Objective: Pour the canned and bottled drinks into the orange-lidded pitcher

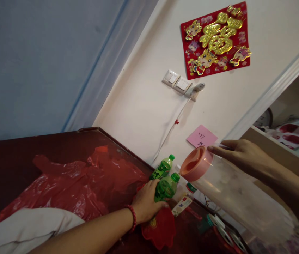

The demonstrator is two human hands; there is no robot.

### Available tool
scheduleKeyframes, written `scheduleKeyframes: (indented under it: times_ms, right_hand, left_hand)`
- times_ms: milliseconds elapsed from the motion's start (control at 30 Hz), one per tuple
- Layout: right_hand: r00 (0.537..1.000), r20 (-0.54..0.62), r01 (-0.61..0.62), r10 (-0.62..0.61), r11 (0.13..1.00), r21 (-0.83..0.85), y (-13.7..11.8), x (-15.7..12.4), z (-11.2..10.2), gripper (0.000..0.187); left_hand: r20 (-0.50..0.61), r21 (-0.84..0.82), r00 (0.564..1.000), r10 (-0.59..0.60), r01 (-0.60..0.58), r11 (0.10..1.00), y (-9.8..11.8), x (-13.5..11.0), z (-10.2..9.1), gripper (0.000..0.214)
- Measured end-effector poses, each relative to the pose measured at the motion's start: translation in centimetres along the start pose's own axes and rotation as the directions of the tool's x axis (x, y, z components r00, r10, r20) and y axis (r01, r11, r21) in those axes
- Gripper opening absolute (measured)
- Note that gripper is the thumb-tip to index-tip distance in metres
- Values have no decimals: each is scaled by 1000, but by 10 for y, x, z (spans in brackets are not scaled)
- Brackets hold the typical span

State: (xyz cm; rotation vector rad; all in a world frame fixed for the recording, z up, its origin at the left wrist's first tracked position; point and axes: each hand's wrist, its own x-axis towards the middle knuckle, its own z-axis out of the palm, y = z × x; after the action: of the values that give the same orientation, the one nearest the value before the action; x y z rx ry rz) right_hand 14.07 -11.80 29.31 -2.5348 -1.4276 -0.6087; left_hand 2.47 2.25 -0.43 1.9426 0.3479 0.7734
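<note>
My left hand (145, 203), with a red bead bracelet at the wrist, is closed around a green-capped plastic drink bottle (166, 186). A second green bottle (162, 167) stands just behind it. Under the hand lies a red petal-edged dish (160, 229) on the dark red tabletop (128, 243). My right hand (240, 155) is on a large clear plastic jar (239, 197) with a pink lid (195, 164). Its fingers reach to the lid's edge, and part of the grip is hidden behind the jar. The jar is tilted, lid toward the bottles.
A crumpled red plastic bag (80, 180) spreads over the table's left. White cloth (33, 229) is at lower left. Beside the bottles sits a small labelled pack (182, 206); round cans (222, 231) stand nearer. A cable (169, 132) hangs down the wall from a socket.
</note>
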Motion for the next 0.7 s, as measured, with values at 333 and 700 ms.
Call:
scheduleKeyframes:
  times_ms: [333, 700]
  right_hand:
    - [999, 7, -39, 39, 999, -23, -3, 1, -1, 66]
    - [1000, -2, -28, 28, 999, -20, -2, 1, 0, 68]
  left_hand:
    - [-6, -2, 1000, -4, 4, 1000, -1, 2, 1, 67]
    - [-1, -3, 1000, -6, 6, 1000, 1, 1, 0, 67]
